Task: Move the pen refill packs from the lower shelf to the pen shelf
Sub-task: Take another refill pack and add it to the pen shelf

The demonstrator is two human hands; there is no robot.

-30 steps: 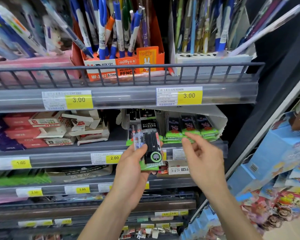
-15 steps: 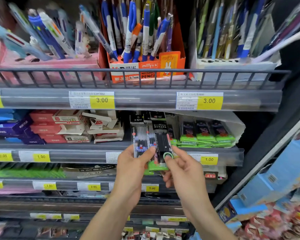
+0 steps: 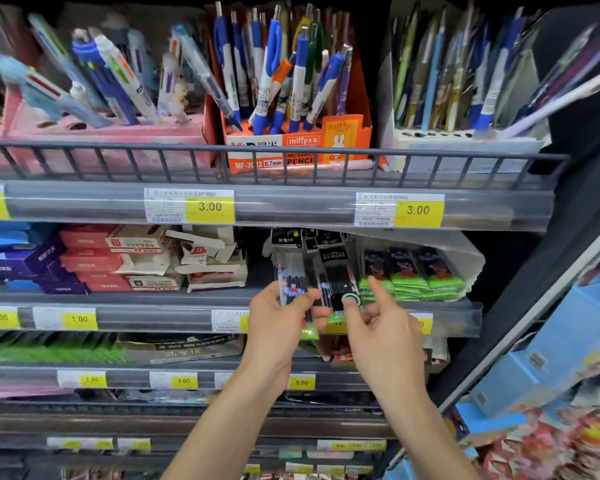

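Note:
My left hand [image 3: 278,323] grips a clear pen refill pack [image 3: 293,284] with a cartoon print and a green bottom edge, held upright in front of the second shelf. My right hand [image 3: 381,327] pinches a black refill pack [image 3: 340,285] with a green ring mark, right beside the first pack; its thumb lies on the ring. Behind them, more black refill packs [image 3: 312,239] and green-bottomed packs [image 3: 413,275] sit in a white box [image 3: 471,261] on that shelf. The pen shelf [image 3: 274,206] above holds an orange mechanical pencil box [image 3: 291,150] full of pens.
A wire rail [image 3: 222,150] fronts the pen shelf, with a pink pen tray [image 3: 101,140] left and a white pen tray [image 3: 465,143] right. Red and white small boxes [image 3: 136,258] lie left of the refills. Blue cartons [image 3: 551,358] stand at the right.
My right hand came in from the right and took hold of the black pack. The two packs now separate, one in each hand. The view shifted slightly left and up.

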